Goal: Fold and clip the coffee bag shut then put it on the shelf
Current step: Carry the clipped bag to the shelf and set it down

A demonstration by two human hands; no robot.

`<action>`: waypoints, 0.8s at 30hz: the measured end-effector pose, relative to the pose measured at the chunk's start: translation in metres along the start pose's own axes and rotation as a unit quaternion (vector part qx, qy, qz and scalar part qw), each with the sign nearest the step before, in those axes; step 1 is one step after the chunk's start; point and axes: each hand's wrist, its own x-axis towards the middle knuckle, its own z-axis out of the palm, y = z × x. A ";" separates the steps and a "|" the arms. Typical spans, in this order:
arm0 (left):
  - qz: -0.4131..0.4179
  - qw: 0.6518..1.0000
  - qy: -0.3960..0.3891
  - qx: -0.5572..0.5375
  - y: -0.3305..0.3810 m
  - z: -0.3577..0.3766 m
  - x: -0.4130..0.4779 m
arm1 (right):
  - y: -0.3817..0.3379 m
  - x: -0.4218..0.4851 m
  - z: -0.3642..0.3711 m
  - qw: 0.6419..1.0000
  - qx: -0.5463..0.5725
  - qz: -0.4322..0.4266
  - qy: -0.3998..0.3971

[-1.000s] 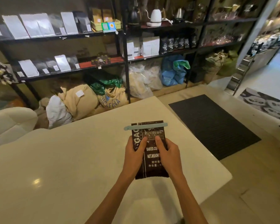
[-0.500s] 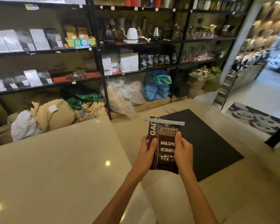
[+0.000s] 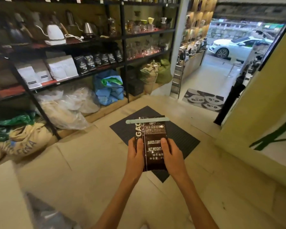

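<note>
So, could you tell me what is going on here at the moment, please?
A person holds a dark brown foil coffee bag upright in both hands, left hand and right hand gripping its sides. A pale green plastic clip already clamps its folded top. The black metal shelf unit stands ahead; the bag is not yet shelved.

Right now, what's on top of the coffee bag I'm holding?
A pale green clip runs across the folded top of the coffee bag, sticking out past both sides. The left hand and right hand cover the bag's lower edges; its contents can't be seen.
</note>
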 end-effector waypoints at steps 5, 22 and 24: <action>0.013 1.000 0.021 0.008 -0.016 0.013 0.072 | 0.008 0.071 0.008 1.000 0.016 -0.016 0.015; 0.096 0.964 0.249 0.008 0.038 -0.157 0.350 | -0.097 0.363 0.237 0.956 0.058 -0.140 -0.253; 0.095 0.951 0.294 0.010 0.040 -0.198 0.359 | -0.108 0.374 0.285 0.939 0.067 -0.146 -0.305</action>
